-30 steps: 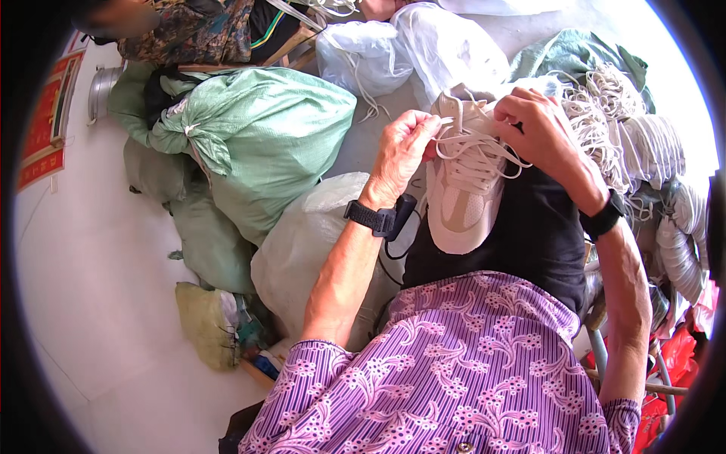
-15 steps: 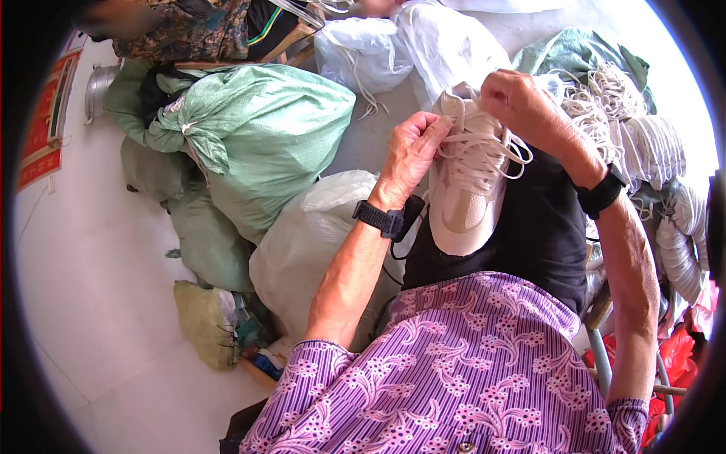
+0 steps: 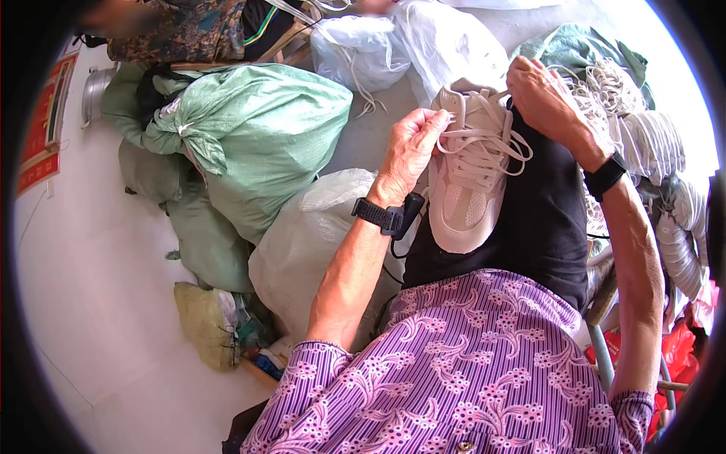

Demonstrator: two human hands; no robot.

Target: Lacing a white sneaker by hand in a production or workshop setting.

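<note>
A pale beige sneaker (image 3: pixel 463 216) rests on my lap, its toe toward me. White shoelace (image 3: pixel 478 151) crosses its tongue in loose loops, one hanging out on the right side. At the shoe's left edge my left hand (image 3: pixel 412 151) is closed, thumb and forefinger pinching a bit of the lace. My right hand (image 3: pixel 546 100) is closed beyond the upper right of the shoe. From its fingers a length of lace runs taut to the top eyelets. The exact lace ends are hard to make out.
A tied green sack (image 3: pixel 276 125) and a white sack (image 3: pixel 302 234) stand at my left. White plastic bags (image 3: pixel 450 41) lie ahead. Heaped laces (image 3: pixel 605 91) and stacked pale bundles (image 3: pixel 654 147) are at the right. Another person's patterned clothing (image 3: pixel 178 30) shows at the far left.
My right hand has moved right and slightly away from the shoe, drawing lace out from the upper eyelets. My left hand stays nearly in place at the shoe's left edge.
</note>
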